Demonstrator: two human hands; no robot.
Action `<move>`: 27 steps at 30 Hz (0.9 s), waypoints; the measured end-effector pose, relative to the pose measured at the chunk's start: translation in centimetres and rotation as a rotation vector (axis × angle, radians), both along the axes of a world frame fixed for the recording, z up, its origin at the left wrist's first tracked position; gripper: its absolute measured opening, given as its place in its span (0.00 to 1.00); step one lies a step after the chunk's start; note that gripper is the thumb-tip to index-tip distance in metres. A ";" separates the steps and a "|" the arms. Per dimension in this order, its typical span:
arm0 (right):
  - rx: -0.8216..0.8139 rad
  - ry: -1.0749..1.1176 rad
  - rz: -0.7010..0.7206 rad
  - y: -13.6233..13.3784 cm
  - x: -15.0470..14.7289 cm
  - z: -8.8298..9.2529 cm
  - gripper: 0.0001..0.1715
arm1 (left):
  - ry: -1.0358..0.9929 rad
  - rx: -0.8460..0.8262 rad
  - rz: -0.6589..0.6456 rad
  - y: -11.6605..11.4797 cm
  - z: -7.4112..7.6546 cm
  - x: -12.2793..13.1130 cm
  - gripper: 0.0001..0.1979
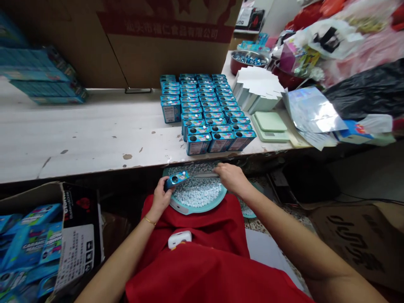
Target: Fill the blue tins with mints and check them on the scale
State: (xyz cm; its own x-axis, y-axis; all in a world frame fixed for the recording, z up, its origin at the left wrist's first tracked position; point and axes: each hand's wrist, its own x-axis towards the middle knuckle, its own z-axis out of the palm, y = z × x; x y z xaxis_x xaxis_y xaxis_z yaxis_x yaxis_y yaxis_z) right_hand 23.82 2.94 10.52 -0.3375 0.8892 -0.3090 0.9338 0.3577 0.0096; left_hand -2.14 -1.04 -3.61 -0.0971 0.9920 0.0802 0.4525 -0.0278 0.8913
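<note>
My left hand [162, 198] is closed around a small blue candy box [177, 180], which is tilted and has a dark round hole in its top. My right hand [232, 177] grips the end of a long, thin, pale scoop [205, 175], its far end close to the box. Under both hands, a turquoise basin [192, 209] full of small white and pale blue candies rests on a red-covered lap. What lies inside the box is hidden.
Rows of similar blue boxes [208, 111] stand on the white table [94, 139]. Right of them are a pale green scale [270, 126] and stacked white card [259, 86]. A big carton [176, 54] stands behind; an open carton [80, 235] with blue packs sits at lower left.
</note>
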 end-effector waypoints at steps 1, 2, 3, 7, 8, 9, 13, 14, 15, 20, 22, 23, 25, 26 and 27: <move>-0.034 0.002 -0.045 0.0 0.9 -1.7 0.19 | -0.017 0.003 0.005 0.0 -0.3 -0.2 0.20; -0.080 0.007 -0.098 -0.1 1.4 -3.5 0.19 | -0.037 0.003 0.011 0.0 -0.6 -0.4 0.20; -0.130 0.025 -0.142 -0.2 1.5 -5.3 0.19 | -0.058 0.001 0.017 0.1 -1.0 -0.6 0.20; -0.227 0.102 -0.257 -0.7 -1.4 -11.4 0.20 | -0.151 -0.017 0.030 0.3 -1.9 -0.7 0.21; -0.225 0.129 -0.268 -0.7 -2.6 -12.4 0.21 | -0.176 -0.020 0.032 0.4 -1.9 -0.7 0.21; -0.221 0.164 -0.277 -0.8 -3.7 -13.2 0.21 | -0.205 -0.024 0.036 0.4 -1.8 -0.7 0.21; -0.208 0.349 -0.271 -0.7 -5.8 -14.6 0.20 | -0.322 -0.041 0.067 0.6 -0.6 -1.0 0.22; -0.211 0.390 -0.266 -0.7 -5.7 -14.7 0.20 | -0.340 -0.039 0.081 0.6 -0.4 -1.2 0.22; -0.215 0.424 -0.267 -0.6 -5.4 -14.8 0.19 | -0.350 -0.035 0.097 0.6 -0.1 -1.4 0.23; -0.215 0.515 -0.298 0.0 -2.6 -13.8 0.17 | -0.349 -0.014 0.136 0.4 0.3 -2.2 0.24; -0.181 0.579 -0.287 0.1 -1.3 -12.3 0.16 | -0.327 -0.005 0.140 0.4 0.2 -2.3 0.24; -0.159 0.616 -0.273 0.1 -0.8 -11.3 0.15 | -0.309 0.001 0.140 0.4 0.1 -2.2 0.24; -0.116 0.673 -0.232 0.2 0.0 -9.0 0.14 | -0.268 0.011 0.134 0.3 -0.2 -1.9 0.23; -0.099 0.682 -0.208 0.2 0.2 -7.9 0.14 | -0.245 0.012 0.124 0.2 -0.3 -1.7 0.23; -0.085 0.677 -0.183 0.2 0.3 -6.7 0.14 | -0.218 0.011 0.110 0.1 -0.3 -1.4 0.22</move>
State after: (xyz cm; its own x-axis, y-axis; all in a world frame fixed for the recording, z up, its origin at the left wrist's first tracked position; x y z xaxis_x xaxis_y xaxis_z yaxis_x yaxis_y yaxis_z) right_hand 24.09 3.13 3.83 -0.3275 0.9321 -0.1546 0.7700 0.1685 -0.6154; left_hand -3.50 -0.93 -3.90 -0.2203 0.9738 0.0565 0.2499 0.0004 0.9683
